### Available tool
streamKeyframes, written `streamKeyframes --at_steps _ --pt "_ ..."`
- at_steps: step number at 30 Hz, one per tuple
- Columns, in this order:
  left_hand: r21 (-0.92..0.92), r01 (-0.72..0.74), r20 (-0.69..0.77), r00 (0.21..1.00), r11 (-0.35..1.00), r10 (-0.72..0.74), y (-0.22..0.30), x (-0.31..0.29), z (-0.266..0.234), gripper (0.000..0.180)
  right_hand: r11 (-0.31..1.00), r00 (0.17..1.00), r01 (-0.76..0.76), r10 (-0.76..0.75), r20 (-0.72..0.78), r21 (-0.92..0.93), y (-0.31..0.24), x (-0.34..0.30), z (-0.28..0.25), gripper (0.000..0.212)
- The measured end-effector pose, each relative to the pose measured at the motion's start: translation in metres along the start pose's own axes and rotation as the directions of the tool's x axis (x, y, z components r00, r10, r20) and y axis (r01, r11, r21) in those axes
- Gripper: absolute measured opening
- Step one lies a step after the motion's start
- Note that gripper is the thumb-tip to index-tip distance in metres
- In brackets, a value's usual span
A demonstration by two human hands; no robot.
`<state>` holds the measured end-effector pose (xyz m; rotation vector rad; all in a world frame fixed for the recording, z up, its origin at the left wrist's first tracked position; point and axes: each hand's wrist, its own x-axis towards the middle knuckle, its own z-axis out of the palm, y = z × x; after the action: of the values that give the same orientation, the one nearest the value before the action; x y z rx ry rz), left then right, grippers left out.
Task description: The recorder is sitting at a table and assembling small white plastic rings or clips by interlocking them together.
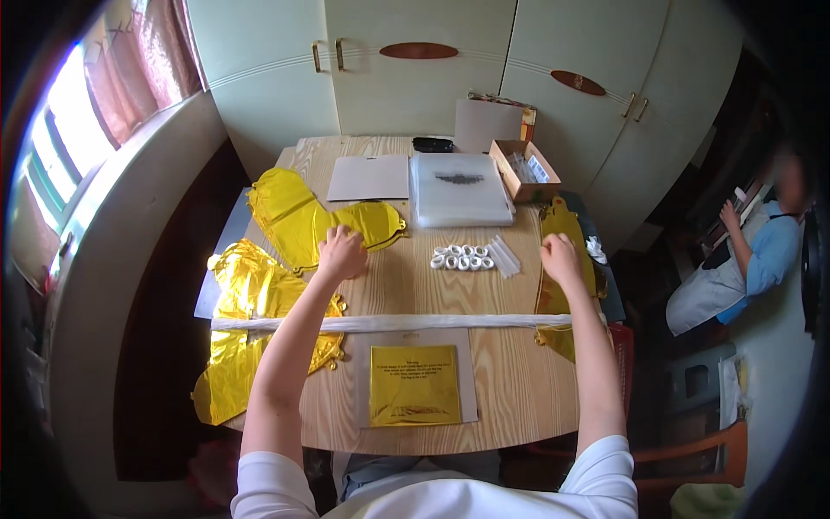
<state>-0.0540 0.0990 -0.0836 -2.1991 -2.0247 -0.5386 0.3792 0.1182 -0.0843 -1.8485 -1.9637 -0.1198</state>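
My left hand point(343, 253), fingers bent and closed, is at the lower edge of a flat gold foil balloon point(290, 216) lying at the far left. Another crumpled gold foil balloon point(238, 294) spreads nearer along the left edge. On the right side, my right hand point(562, 258) is closed at the edge of a long gold foil balloon point(564, 222); its fingertips are mostly hidden. A long white bundle of strands point(415, 323) crosses the table under my forearms. Close to me, a folded gold foil square point(415, 381) rests on a grey card point(469, 363).
Small white ribbon rolls point(462, 257) and clear tubes point(504, 257) lie mid-table. Behind them are a stack of clear plastic bags point(462, 203), a grey card point(367, 177), an open cardboard box point(525, 173) and a black object point(432, 144). Another person point(735, 259) is at the right.
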Motion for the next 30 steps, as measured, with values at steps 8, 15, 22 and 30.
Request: streamKeyframes --at_steps 8,15,22,30 --pt "-0.346 -0.145 0.021 0.987 0.927 0.162 0.065 -0.065 -0.037 0.023 0.738 0.78 0.522 -0.616 0.112 0.427 -0.177 -0.091 0.016 0.012" --pt "-0.622 -0.032 0.126 0.982 0.782 0.14 0.061 -0.123 -0.032 0.007 0.619 0.76 0.587 -0.644 -0.09 0.522 -0.19 -0.127 0.031 0.006" --pt "-0.55 -0.206 -0.012 0.971 0.809 0.239 0.054 -0.132 -0.013 0.007 0.615 0.763 0.594 -0.636 -0.119 0.519 -0.191 -0.123 0.037 0.004" --pt "-0.509 -0.191 0.036 0.969 0.839 0.243 0.058 -0.131 -0.01 0.01 0.667 0.714 0.692 -0.687 -0.131 0.275 -0.194 -0.127 0.042 0.006"
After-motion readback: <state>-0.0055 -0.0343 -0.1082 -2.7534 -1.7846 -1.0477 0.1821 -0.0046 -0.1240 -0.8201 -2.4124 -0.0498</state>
